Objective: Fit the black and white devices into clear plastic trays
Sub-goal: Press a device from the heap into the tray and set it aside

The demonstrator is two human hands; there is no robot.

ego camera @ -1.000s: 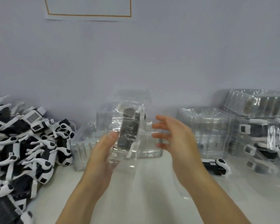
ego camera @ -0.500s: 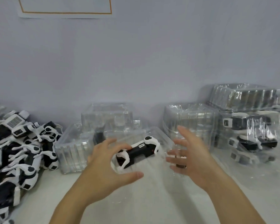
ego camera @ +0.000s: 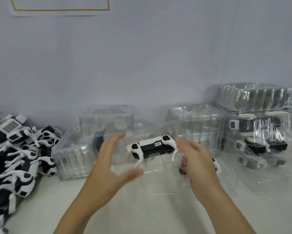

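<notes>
A clear plastic tray (ego camera: pixel 167 127) hangs tilted above the white table, held between both hands. Inside it lies a black and white device (ego camera: pixel 152 146) with white curved arms at each end. My left hand (ego camera: pixel 108 166) grips the tray's left end, fingers over the back and thumb under the front edge. My right hand (ego camera: pixel 197 159) holds the right end with its fingers curled against the tray's side.
A heap of loose black and white devices (ego camera: pixel 15 157) fills the left. Empty clear trays (ego camera: pixel 71 157) stand behind my hands, with another stack (ego camera: pixel 199 125) to the right. Packed trays (ego camera: pixel 260 132) sit at far right. One loose device (ego camera: pixel 217 163) lies behind my right hand.
The tray with the device has turned from upright to lying lengthwise and come lower. My right hand has closed in onto the tray's right end.
</notes>
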